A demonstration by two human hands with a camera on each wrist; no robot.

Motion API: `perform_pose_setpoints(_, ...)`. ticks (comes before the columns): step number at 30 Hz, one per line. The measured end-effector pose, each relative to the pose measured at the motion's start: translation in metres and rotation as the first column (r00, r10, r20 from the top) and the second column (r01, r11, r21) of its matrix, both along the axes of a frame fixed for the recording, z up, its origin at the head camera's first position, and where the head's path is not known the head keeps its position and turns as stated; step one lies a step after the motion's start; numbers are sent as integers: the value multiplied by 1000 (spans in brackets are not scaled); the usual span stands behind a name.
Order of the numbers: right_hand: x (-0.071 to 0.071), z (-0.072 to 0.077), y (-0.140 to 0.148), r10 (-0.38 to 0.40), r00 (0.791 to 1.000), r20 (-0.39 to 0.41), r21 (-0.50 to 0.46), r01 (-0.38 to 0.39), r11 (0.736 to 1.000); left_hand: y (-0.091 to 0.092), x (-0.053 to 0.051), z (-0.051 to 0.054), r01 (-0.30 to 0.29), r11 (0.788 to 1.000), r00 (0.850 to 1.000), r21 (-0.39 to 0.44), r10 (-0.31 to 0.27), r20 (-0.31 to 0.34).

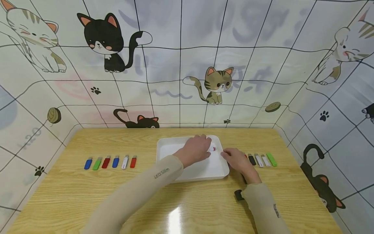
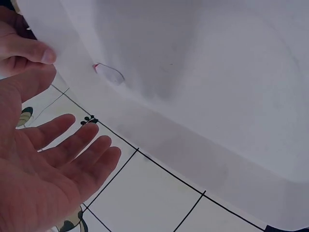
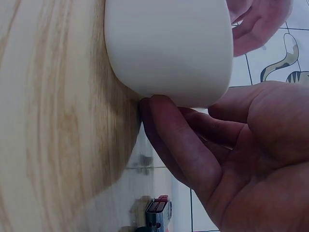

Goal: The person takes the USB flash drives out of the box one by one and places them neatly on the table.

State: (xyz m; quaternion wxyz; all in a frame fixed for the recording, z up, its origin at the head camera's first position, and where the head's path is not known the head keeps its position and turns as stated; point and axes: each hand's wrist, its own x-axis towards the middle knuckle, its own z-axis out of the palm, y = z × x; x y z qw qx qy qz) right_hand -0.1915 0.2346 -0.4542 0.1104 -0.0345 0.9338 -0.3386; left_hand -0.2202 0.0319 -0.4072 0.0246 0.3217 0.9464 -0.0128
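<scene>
A shallow white tray point(image 1: 172, 146) sits on the wooden table. My left hand point(image 1: 195, 150) is over its right half; in the left wrist view that hand point(image 2: 58, 179) has loosely bent fingers with nothing between them. Inside the tray, near the wall, lies a small white item with a red end point(image 2: 110, 74), apart from the left fingers; its exact kind is blurred. At the tray's right side, my right hand point(image 1: 238, 159) grips the edge. The right wrist view shows its fingers point(image 3: 176, 135) against the tray's outer wall point(image 3: 166, 48) and the thumb by the rim.
On the left, a row of USB sticks point(image 1: 116, 161) in blue, green, red and white lies on the table point(image 1: 131, 198). Another row lies on the right, with a green stick point(image 1: 271, 159) at its end and part hidden behind the right hand. A cat-print cloth point(image 1: 163, 65) hangs behind.
</scene>
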Motion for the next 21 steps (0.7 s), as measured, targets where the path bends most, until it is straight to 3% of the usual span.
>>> perform_pose_setpoints(9,0,2,-1,22,1000,-11,-8,-22,1000,14,-15,-11,-5,1000,998,8,5,56)
perform_pose_setpoints(17,0,4,-1,30,999,-11,-6,-31,1000,23,-24,-14,-17,999,993,33,13,114)
perform_pose_setpoints(21,0,1,0,27,1000,-2,-7,-27,1000,25,-27,-18,13,1000,993,26,-16,115)
